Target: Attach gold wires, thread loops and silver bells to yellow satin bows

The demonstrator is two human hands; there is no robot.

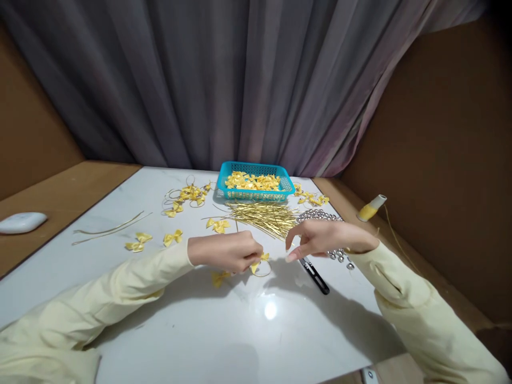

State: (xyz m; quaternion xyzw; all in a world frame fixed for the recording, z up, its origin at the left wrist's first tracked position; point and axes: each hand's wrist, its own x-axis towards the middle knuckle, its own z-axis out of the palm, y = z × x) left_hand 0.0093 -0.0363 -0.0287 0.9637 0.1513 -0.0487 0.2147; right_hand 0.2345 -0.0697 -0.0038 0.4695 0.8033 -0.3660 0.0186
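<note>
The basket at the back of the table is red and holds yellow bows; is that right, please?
Not quite: the head view shows the basket is turquoise, not red. It does stand at the back of the table and holds yellow bows.

Hands over white desk point(200, 330), bows everywhere
Left hand point(226, 252) pinches small yellow ribbon bow on gold wire loop point(260, 263); right hand point(320, 238) hovers beside, fingers spread; turquoise plastic basket point(256, 169) behind.

Glossy white tabletop point(224, 330); satin yellow bows point(173, 237); turquoise plastic basket point(288, 184); shiny gold wires point(264, 216); metallic silver beads point(320, 216).
</note>
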